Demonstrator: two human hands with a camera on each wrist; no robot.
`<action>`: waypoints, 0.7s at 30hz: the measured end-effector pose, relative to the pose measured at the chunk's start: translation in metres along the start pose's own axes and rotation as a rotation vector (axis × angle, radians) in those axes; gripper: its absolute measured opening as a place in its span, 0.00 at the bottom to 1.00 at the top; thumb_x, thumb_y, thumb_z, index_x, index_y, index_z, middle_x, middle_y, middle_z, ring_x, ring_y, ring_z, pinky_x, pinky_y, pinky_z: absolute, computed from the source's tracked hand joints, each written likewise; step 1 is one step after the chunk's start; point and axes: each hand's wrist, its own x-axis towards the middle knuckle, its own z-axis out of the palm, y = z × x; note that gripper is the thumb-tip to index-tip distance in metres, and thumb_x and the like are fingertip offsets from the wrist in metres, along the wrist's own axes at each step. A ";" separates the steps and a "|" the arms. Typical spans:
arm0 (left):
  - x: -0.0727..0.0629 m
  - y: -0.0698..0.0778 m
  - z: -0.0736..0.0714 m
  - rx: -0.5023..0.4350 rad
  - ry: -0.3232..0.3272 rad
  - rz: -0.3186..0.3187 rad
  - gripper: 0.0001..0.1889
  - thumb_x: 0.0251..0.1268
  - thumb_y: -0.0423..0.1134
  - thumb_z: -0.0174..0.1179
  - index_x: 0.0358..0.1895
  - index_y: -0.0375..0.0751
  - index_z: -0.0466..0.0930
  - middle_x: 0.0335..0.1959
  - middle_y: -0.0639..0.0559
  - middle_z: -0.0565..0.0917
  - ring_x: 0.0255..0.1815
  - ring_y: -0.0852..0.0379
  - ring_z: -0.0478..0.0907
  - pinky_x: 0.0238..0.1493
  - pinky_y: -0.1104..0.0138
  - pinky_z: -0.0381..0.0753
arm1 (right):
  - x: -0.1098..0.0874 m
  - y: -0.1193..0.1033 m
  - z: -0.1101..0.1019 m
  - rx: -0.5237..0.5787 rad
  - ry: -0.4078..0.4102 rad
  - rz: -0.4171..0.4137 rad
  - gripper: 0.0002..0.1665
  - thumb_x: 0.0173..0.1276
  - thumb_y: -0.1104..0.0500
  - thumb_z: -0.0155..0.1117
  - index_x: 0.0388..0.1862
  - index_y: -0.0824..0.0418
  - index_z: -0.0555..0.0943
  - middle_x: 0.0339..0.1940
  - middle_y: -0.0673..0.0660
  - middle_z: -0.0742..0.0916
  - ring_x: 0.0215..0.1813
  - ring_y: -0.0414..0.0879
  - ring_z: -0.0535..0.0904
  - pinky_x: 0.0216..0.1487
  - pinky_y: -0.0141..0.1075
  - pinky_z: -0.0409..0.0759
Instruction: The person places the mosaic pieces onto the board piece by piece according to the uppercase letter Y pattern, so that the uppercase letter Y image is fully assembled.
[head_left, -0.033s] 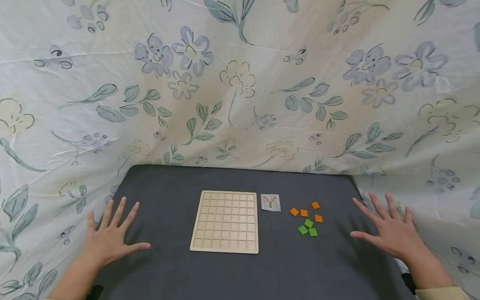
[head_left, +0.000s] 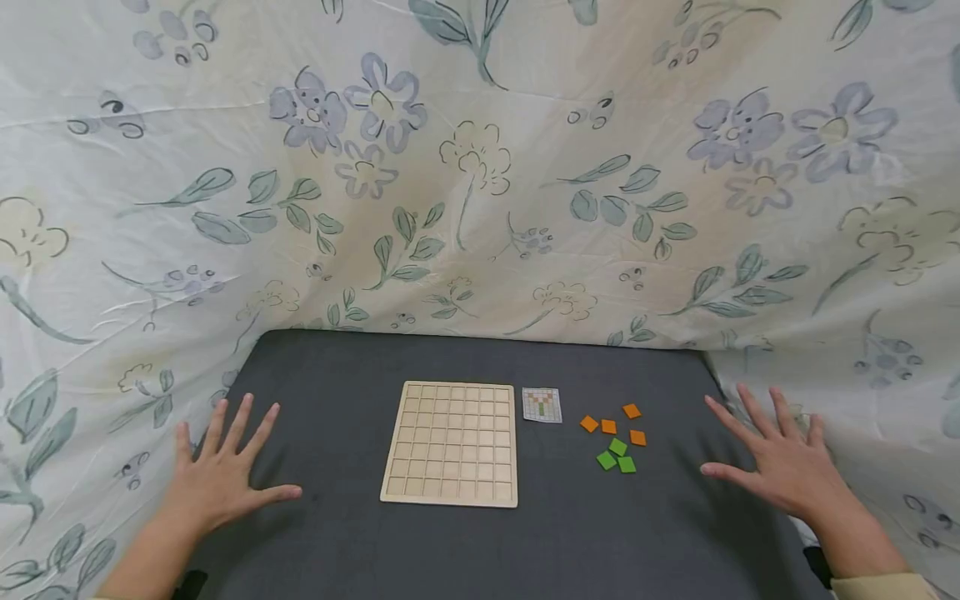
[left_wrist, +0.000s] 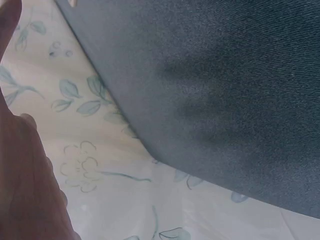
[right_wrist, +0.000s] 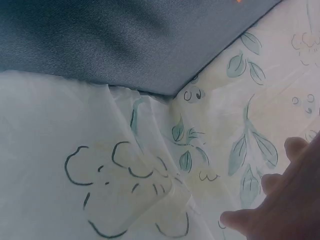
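Note:
My left hand (head_left: 217,483) hovers over the left side of the dark table with its fingers spread wide, holding nothing. On the opposite side my right hand (head_left: 795,471) is spread the same way, also holding nothing, out beyond the small tiles. Between them lies a square wooden grid board (head_left: 450,444) with bare cells. A small printed pattern card (head_left: 542,405) sits by its upper right corner. Several orange square tiles (head_left: 608,427) and three green square tiles (head_left: 606,460) are scattered right of the board. Each wrist view shows part of its hand at the edge.
The dark grey tabletop (head_left: 330,542) runs back to a hanging floral cloth (head_left: 480,275), which also surrounds both sides. Table corners border the cloth in both wrist views.

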 end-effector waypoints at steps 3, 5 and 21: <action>0.001 0.000 0.003 -0.020 0.000 0.001 0.67 0.47 0.83 0.57 0.82 0.60 0.27 0.82 0.44 0.22 0.80 0.34 0.16 0.66 0.26 0.16 | 0.001 -0.002 -0.001 0.022 -0.014 -0.002 0.63 0.57 0.20 0.60 0.83 0.32 0.41 0.86 0.58 0.40 0.81 0.71 0.24 0.59 0.85 0.36; 0.004 0.000 0.006 -0.057 0.003 0.006 0.67 0.48 0.82 0.58 0.82 0.60 0.26 0.82 0.44 0.22 0.80 0.34 0.16 0.66 0.28 0.13 | 0.003 -0.005 -0.002 0.085 -0.034 -0.005 0.62 0.59 0.23 0.62 0.84 0.34 0.42 0.86 0.59 0.42 0.81 0.73 0.28 0.59 0.85 0.40; 0.041 0.066 0.068 -0.443 0.038 0.041 0.70 0.44 0.67 0.74 0.84 0.46 0.37 0.83 0.35 0.48 0.82 0.30 0.40 0.74 0.30 0.43 | 0.030 -0.056 0.053 0.575 -0.056 -0.069 0.31 0.59 0.58 0.77 0.61 0.64 0.82 0.54 0.62 0.88 0.45 0.52 0.87 0.40 0.38 0.85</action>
